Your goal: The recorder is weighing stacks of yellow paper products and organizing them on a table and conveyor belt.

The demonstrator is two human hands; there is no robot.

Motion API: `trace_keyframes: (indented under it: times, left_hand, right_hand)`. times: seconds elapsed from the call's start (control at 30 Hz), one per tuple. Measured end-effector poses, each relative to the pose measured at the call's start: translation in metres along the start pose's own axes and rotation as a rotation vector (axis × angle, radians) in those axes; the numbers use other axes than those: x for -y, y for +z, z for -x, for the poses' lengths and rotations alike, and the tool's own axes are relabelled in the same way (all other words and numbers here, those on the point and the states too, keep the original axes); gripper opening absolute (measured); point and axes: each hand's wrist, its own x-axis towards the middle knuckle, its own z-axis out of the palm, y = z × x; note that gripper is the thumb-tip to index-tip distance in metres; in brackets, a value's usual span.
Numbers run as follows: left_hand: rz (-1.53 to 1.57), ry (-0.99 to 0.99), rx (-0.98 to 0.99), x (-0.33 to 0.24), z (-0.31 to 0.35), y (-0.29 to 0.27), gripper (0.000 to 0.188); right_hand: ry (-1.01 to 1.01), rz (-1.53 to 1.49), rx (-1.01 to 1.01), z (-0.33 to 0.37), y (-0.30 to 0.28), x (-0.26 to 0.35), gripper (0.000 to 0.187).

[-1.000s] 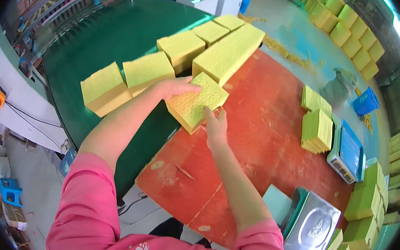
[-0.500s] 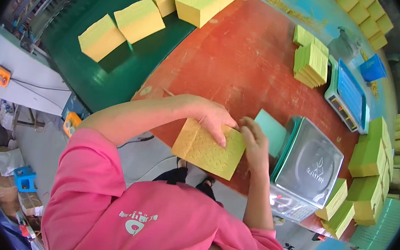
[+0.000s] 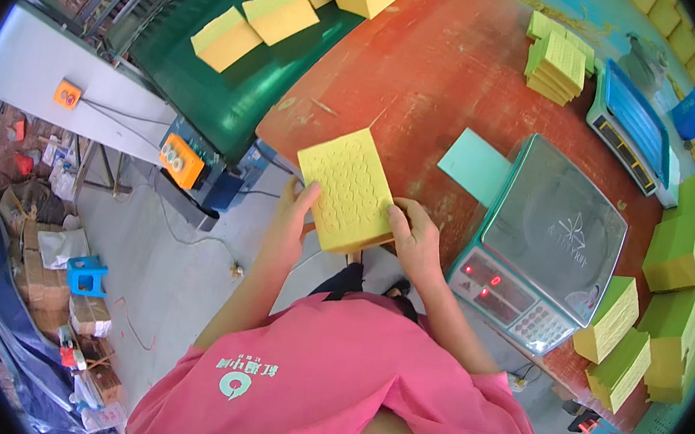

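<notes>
Red surface [image 3: 361, 76] takes up most of the view, with a green belt [image 3: 245, 103] on its far left side and a row of yellow blocks [image 3: 282, 14] on that. Big silver-topped scale [image 3: 561, 212] is on the right, nothing on its pan.

So what just changed is the grip on the yellow stack [image 3: 346, 183]: a half second ago the left arm was reaching across with that hand on top, now it's held from both sides, patterned face up. For the handling, that probably means steadier control. It's in the air by the surface's near left corner, well apart from the scale; one second ago it was way up beside the row.

Left hand [image 3: 286, 224] pinches the left edge, right hand [image 3: 416, 240] the lower right. Thumbs show on the edges; most of the other fingers are hidden, can't tell how they sit.
</notes>
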Motion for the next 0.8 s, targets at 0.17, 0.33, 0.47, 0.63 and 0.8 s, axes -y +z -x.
trace_keyframes:
  times: [0.17,0.33,0.47,0.63,0.8]
  left_hand:
    - [0.325,-0.169,0.204,0.024,-0.019,-0.012,0.058]
    - [0.305,-0.198,0.280,0.021,-0.022,-0.020,0.055]
    - [0.354,-0.152,0.267,0.031,-0.027,-0.020,0.051]
    - [0.322,-0.207,0.254,0.039,-0.014,-0.022,0.051]
    - [0.258,-0.184,0.438,0.000,0.021,-0.015,0.056]
  right_hand:
    - [-0.074,-0.054,0.053,0.033,0.009,-0.027,0.036]
    - [0.446,-0.635,0.013,0.071,-0.001,-0.045,0.026]
    - [0.627,-0.752,0.102,0.083,0.014,-0.069,0.029]
    - [0.779,-1.249,0.243,0.077,0.015,-0.092,0.044]
    - [0.567,-1.571,0.432,0.078,-0.006,-0.050,0.063]
